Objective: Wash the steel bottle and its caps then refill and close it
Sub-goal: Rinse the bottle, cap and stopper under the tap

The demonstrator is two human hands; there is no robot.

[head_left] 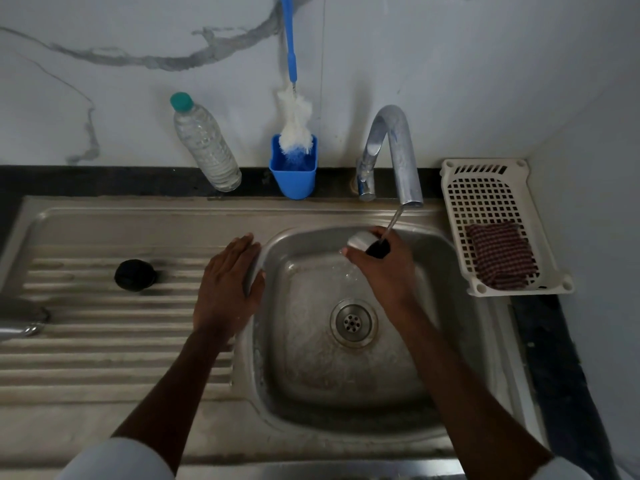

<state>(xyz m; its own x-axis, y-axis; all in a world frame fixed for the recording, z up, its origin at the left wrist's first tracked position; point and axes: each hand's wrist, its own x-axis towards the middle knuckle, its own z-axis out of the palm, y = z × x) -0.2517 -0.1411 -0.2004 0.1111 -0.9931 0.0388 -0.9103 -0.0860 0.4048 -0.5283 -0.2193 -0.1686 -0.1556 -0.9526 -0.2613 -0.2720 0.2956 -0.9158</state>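
My right hand [384, 268] grips a steel cap [362, 240] with a black inner part, holding it over the sink basin [301, 362] in the thin stream from the tap [398, 150]. Water splashes down below the cap. My left hand [227, 285] lies flat on the basin's left rim, fingers apart, holding nothing. A second, black round cap [135, 275] sits on the ribbed drainboard to the left. The steel bottle [17, 317] lies at the far left edge of the drainboard, mostly cut off by the frame.
A clear plastic bottle [206, 143] with a green cap leans on the wall. A blue-handled bottle brush [296, 129] stands in a blue cup [293, 178]. A white plastic basket [457, 188] holding a checked cloth [498, 254] sits right of the sink.
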